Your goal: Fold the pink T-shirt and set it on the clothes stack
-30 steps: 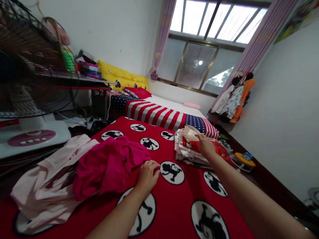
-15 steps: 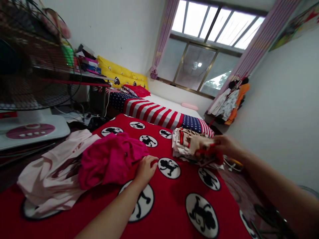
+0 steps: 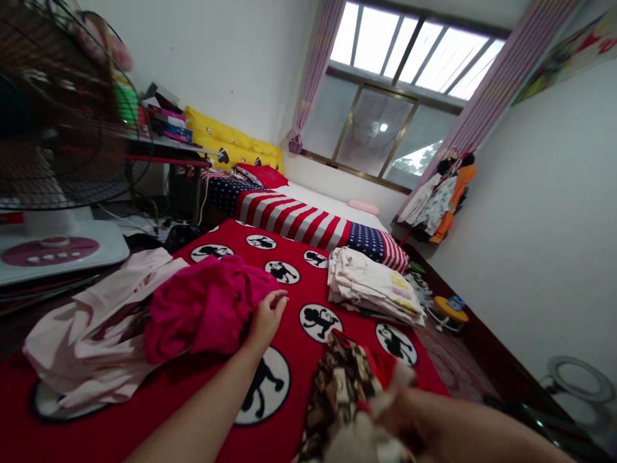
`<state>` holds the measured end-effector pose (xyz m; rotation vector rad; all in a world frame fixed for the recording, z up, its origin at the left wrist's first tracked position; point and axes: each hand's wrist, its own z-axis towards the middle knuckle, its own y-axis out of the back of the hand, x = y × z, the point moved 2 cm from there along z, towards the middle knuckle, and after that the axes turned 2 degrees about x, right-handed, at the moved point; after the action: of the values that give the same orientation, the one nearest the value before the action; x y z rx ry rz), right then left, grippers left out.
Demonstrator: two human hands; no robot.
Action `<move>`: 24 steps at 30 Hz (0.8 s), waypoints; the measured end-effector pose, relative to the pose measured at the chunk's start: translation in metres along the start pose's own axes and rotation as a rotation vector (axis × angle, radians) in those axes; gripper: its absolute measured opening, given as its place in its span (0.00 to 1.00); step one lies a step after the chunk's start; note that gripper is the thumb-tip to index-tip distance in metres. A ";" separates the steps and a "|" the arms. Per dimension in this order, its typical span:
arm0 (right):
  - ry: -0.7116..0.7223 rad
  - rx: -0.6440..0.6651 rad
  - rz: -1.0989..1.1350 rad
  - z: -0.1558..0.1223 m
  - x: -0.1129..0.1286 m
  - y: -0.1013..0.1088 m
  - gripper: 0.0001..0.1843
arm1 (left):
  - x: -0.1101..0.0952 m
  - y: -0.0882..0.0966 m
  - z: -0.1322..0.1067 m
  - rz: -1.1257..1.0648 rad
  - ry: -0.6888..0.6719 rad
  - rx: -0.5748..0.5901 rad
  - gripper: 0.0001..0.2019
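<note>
My left hand [image 3: 267, 316] lies on the red cartoon-print blanket [image 3: 308, 360] with its fingers loosely apart, touching the edge of a crumpled magenta garment [image 3: 207, 302]. My right hand [image 3: 400, 418], blurred by motion at the bottom of the view, is closed on a brown, cream and red patterned garment [image 3: 340, 392] held low over the blanket close to me. A stack of folded pale clothes [image 3: 371, 286] sits at the blanket's far right.
A pale pink garment [image 3: 96, 328] lies left of the magenta one. A standing fan [image 3: 53, 128] is at the far left. A stars-and-stripes blanket [image 3: 299, 218], yellow pillows [image 3: 226, 138], hanging clothes [image 3: 443, 193] and a small yellow stool [image 3: 448, 308] lie beyond.
My right hand took the patterned garment off the folded stack and pulled it back toward me. My left hand opened slightly beside the magenta garment.
</note>
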<state>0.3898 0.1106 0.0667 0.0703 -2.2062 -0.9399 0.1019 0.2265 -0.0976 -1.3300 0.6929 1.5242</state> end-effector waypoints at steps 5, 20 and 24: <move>-0.017 -0.300 0.055 0.099 -0.010 0.032 0.06 | -0.020 -0.012 -0.012 -0.073 -0.007 0.250 0.27; -0.239 -0.649 -0.781 0.183 -0.075 0.156 0.29 | -0.024 -0.029 -0.030 0.202 0.119 0.599 0.12; -0.364 -0.548 -0.936 0.157 -0.080 0.133 0.15 | -0.023 -0.029 -0.029 0.193 0.114 0.563 0.12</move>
<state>0.3769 0.3284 0.0303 0.7700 -2.1211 -2.1783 0.1387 0.2049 -0.0782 -0.9413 1.2466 1.2696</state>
